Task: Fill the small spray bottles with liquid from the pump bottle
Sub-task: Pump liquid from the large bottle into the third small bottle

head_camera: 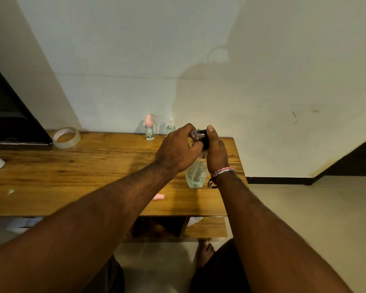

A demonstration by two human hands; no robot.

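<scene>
Clear pump bottle (195,174), black pump head, upright right of centre. Small open clear bottle (195,134) held at its spout. Two capped spray bottles upright behind: pink-topped (149,130), white-topped (171,126).

Home room (wooden desk (93,166), laptop (13,119))
</scene>
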